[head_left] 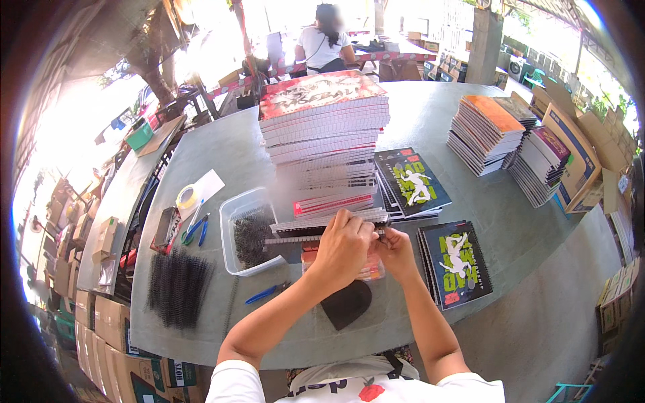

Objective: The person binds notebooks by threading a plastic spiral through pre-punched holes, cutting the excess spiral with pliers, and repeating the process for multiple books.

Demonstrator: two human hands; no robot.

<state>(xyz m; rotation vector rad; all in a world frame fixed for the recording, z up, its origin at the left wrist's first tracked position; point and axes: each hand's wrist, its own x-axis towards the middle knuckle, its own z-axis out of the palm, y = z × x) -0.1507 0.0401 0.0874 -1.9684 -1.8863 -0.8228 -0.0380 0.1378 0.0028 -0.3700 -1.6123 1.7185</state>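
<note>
In the middle of the table I hold a notebook [302, 227] almost edge-on, its punched or coiled edge toward me. My left hand [346, 245] is closed around it near its right end. At that same end the fingers of my right hand [395, 254] are pinched together, and what lies between them is too small to make out. Just beyond my hands rises a tall stack of notebooks [322, 131] with a red and cream top cover. A clear plastic tub [230, 252] of small black coils stands left of my hands. Under my wrists lies a dark rounded flat piece [347, 303].
Dark notebooks with green lettering [457, 262] lie right, more [411, 185] behind them. Black spiral coils [178, 289], blue pliers [263, 293], scissors [191, 225] and a tape roll [188, 196] lie left. Orange-topped notebooks [487, 131] and a carton [571, 158] stand far right. A person [324, 43] sits beyond.
</note>
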